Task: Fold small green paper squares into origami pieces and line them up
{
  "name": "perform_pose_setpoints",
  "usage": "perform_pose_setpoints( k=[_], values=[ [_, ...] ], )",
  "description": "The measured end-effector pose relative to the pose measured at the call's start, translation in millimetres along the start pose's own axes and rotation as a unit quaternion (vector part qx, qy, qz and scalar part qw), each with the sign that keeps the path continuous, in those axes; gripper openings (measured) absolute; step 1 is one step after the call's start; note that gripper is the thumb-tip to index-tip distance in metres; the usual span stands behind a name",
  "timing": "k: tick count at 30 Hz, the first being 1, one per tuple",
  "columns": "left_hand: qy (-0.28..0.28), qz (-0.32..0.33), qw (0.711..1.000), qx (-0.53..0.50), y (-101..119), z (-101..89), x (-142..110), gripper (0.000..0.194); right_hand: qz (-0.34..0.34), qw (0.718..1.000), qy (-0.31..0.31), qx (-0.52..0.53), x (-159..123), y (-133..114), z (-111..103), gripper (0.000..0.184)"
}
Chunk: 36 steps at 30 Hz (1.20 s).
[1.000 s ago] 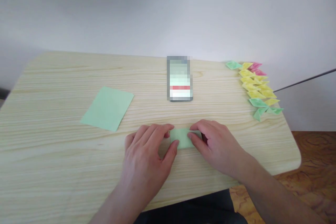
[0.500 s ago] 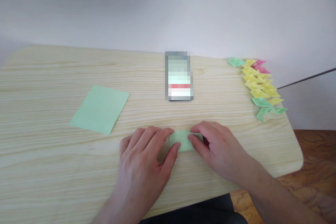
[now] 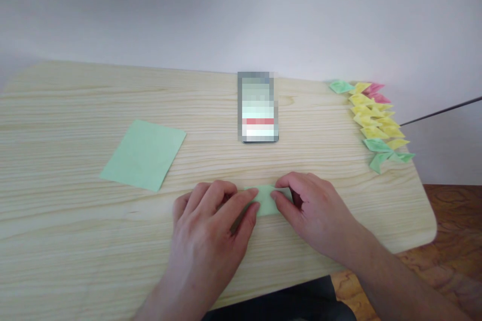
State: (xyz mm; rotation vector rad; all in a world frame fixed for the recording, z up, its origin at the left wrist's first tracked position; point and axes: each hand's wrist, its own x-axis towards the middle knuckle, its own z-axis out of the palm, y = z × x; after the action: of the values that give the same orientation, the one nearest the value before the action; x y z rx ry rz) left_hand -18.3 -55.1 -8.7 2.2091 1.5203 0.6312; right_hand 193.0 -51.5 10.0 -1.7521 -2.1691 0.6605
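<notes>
A small folded piece of green paper [image 3: 267,199] lies on the wooden table [image 3: 75,241] near its front edge. My left hand [image 3: 211,225] pinches its left end between forefinger and thumb. My right hand [image 3: 312,210] pinches its right end, fingers curled over the top edge. Most of the piece is covered by my fingers; only its middle shows.
A flat green sheet [image 3: 143,154] lies to the left. A phone [image 3: 258,108] rests behind my hands at the table's middle. Several folded paper shapes in yellow, green and pink [image 3: 372,120] line the right edge. Wood-pattern floor [image 3: 452,220] shows past the table's right corner.
My left forefinger has slid right along the top of the folded piece, covering more of it. The view has shifted slightly; my right hand stays put.
</notes>
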Motion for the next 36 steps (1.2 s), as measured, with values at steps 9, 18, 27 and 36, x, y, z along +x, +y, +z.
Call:
perform_pose_setpoints(
  k=[9,18,27,36],
  values=[
    [0.001,-0.002,1.000,-0.001,0,1.1,-1,0.018,0.041,0.997,0.049,0.037,-6,-1,8,0.029],
    [0.015,0.004,1.000,0.001,0,1.6,-3,0.020,0.020,0.996,0.088,0.011,-11,1,15,0.027],
    [0.021,0.008,1.000,0.011,0,3.4,-5,0.022,0.017,0.994,0.103,-0.028,-13,-1,19,0.025],
    [0.024,0.004,1.000,0.005,-1,3.0,-4,0.021,0.039,0.991,0.122,-0.028,-15,-2,22,0.025]
  ],
)
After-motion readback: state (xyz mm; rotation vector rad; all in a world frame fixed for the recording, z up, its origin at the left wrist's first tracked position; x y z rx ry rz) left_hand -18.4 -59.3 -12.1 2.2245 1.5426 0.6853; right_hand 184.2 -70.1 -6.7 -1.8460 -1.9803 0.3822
